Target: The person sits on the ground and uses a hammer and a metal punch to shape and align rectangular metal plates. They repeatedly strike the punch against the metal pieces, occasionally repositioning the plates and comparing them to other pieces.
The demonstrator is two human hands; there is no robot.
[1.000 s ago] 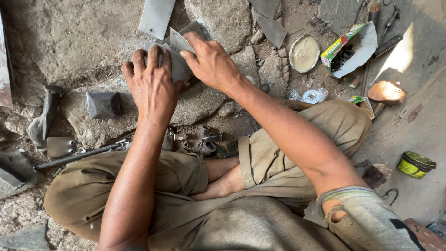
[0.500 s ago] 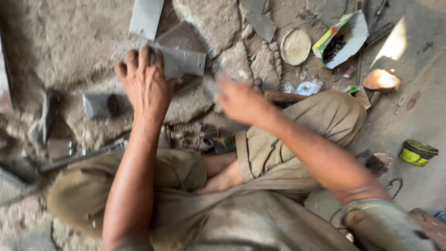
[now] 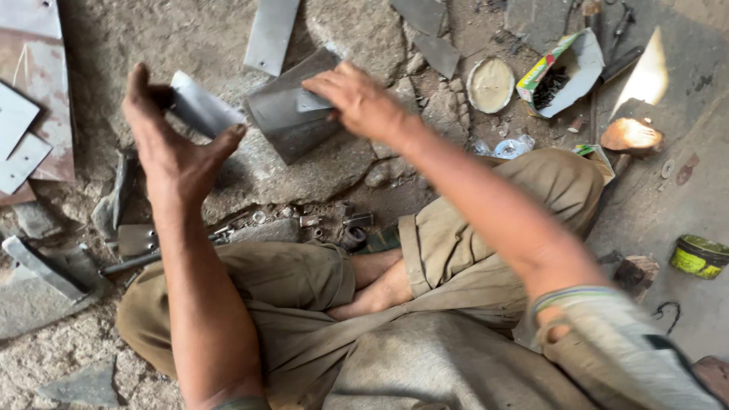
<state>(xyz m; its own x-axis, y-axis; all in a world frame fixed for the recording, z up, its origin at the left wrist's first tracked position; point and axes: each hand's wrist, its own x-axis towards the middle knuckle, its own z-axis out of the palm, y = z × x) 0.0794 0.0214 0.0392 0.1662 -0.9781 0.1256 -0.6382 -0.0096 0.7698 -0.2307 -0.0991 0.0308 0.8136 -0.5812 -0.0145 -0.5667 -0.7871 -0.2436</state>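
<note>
From the head camera, the left hand [image 3: 171,148] grips a narrow metal strip [image 3: 199,108] between thumb and curled fingers, lifting it clear. The right hand [image 3: 357,99] presses a bent sheet-metal piece [image 3: 292,114] against the stone, fingers together, apparently steadying it. An open multicoloured carton [image 3: 562,72] lies beyond, a green-yellow tin [image 3: 699,256] at right.

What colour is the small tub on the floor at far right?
The small tub is yellow-green with a dark top, seen in the head view.
</note>
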